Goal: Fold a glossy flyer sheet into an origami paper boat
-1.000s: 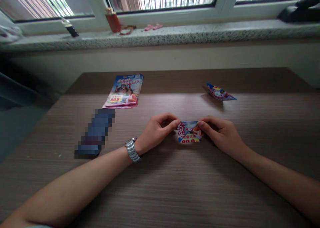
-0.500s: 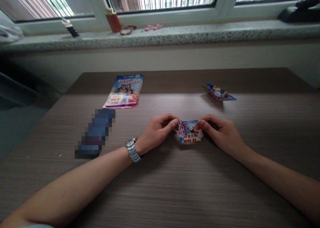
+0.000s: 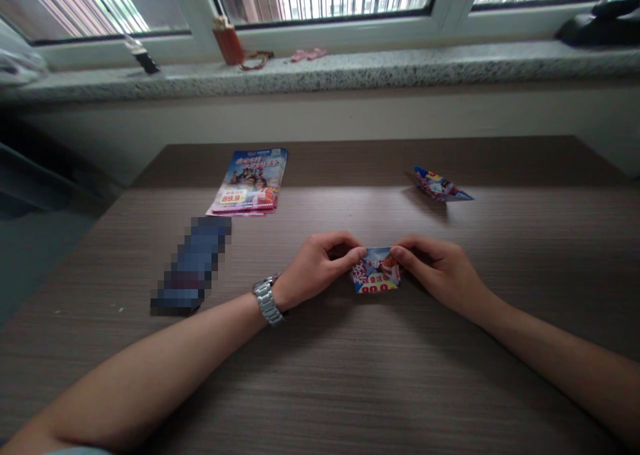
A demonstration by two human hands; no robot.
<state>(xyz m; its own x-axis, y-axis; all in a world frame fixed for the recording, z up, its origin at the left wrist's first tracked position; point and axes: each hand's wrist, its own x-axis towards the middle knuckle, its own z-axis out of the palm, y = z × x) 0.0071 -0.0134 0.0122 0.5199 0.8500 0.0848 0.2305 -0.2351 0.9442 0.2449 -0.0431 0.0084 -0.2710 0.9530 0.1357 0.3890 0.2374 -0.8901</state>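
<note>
Two hands meet just below and right of the frame's centre around one small folded paper (image 3: 376, 275). The left hand (image 3: 323, 268) pinches its upper left corner between thumb and fingers; the right hand (image 3: 443, 272) pinches its upper right corner the same way. Whether the paper's lower edge touches the surface (image 3: 320, 388) cannot be told. One silver watch (image 3: 270, 302) circles the left wrist.

Three other things lie on the surface: one stack of leaflets (image 3: 253, 178) at upper left of centre, its sheets too closely layered to count; one pixelated dark blue object (image 3: 193, 262) just below it, at the left of the frame; and one pointed folded piece (image 3: 440, 185) in the upper right, printed in blue, red and yellow. Along the top, the speckled sill (image 3: 400, 68) bears one reddish-brown case (image 3: 229, 44) with a strap, some small pink items (image 3: 309, 54), one black-and-clear item (image 3: 145, 60) and, at far right, one black object (image 3: 600, 25).

The top leaflet reads "89.9" in red on a pale yellow box; its pinkish headline characters are too blurred to read. On the small folded paper, red characters including "量活" sit above large red digits cut off by its lower edge. The pointed piece's lettering is illegible.
</note>
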